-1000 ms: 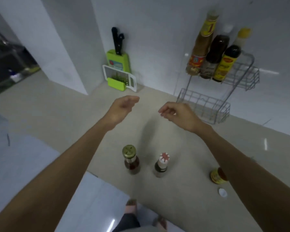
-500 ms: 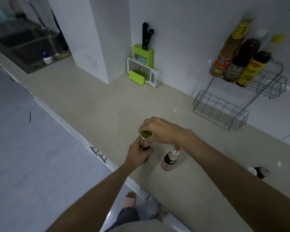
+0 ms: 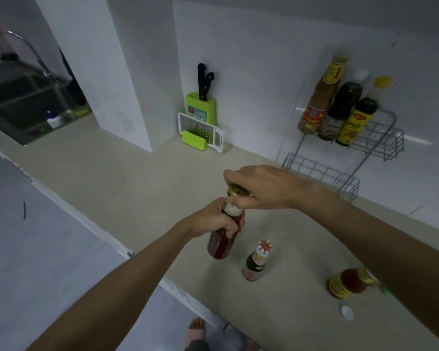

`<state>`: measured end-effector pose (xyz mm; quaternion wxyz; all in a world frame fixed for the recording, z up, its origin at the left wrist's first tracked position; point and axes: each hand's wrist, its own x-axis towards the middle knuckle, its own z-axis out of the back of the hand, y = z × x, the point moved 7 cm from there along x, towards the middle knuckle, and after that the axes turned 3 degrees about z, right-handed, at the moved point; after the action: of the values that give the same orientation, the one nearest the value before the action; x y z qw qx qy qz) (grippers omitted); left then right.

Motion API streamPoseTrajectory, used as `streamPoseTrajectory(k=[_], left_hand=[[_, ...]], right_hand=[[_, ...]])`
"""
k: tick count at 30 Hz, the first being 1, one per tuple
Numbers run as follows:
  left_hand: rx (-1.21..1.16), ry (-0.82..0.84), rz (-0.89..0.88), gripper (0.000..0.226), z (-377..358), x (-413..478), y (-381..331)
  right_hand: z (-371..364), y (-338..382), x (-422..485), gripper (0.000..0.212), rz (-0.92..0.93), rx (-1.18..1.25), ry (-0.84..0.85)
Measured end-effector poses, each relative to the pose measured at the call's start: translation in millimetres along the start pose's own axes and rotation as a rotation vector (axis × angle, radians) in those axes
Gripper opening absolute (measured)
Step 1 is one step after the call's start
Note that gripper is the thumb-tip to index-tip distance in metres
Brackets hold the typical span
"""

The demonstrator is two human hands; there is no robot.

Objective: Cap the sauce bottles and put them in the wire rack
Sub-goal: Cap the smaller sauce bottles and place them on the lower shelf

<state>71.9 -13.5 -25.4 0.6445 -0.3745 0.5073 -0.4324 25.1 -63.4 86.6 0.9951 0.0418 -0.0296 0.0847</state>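
Observation:
My left hand [image 3: 211,219] grips the neck of a red sauce bottle [image 3: 221,243], held tilted above the counter. My right hand [image 3: 266,188] is closed over its gold cap [image 3: 236,191] from above. A dark bottle with a red-and-white cap [image 3: 256,264] stands on the counter just right of it. A yellow-labelled bottle [image 3: 347,283] sits further right, partly hidden by my right forearm, with a small white cap [image 3: 347,312] lying in front of it. The two-tier wire rack [image 3: 322,173] stands at the back right; its upper tier holds three capped bottles [image 3: 337,115].
A green knife block [image 3: 201,107] and a white-and-green grater [image 3: 200,134] lean against the back wall. A sink with a tap [image 3: 28,97] lies at the far left. The counter edge [image 3: 127,252] runs diagonally below my left forearm. My bare feet show below it.
Both hands came down from mid-air onto the gold-capped bottle. Since then the left hand has lifted it off the counter and tilted it, with the right hand staying on the cap.

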Motion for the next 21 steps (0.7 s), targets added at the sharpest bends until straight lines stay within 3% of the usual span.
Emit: streamPoseTrajectory(k=[2,4,7,10,12,15,18,21], left_hand=[[-0.018,-0.053,0.011,0.02,0,8,-6],[-0.079,-0.275,0.054,0.014,9,17,-6],[0.03,-0.57,0.1,0.008,18,26,-2],[0.115,-0.716,0.009,0.004,17,29,-9],[0.144,-0.663,-0.1,0.016,17,34,-26],[0.177,-0.297,-0.215,0.051,14,48,-40],[0.09,0.018,-0.133,0.083,8,60,-25],[0.065,-0.087,-0.154,0.072,3,81,-28]], right_hand=[[1,-1,3,0.027,-0.028,-0.238,-0.108],[4,-18,8,0.031,-0.277,-0.244,-0.178],[-9,-41,2,0.026,-0.688,-0.114,-0.193],[-27,-49,-15,0.041,-0.857,0.189,-0.208],[-19,-56,-21,0.035,-0.825,0.325,-0.254],[17,-77,-35,0.026,-0.778,0.416,-0.333],[46,-100,-56,0.024,-0.79,0.54,-0.43],[42,-115,-77,0.03,-0.871,0.722,-0.607]])
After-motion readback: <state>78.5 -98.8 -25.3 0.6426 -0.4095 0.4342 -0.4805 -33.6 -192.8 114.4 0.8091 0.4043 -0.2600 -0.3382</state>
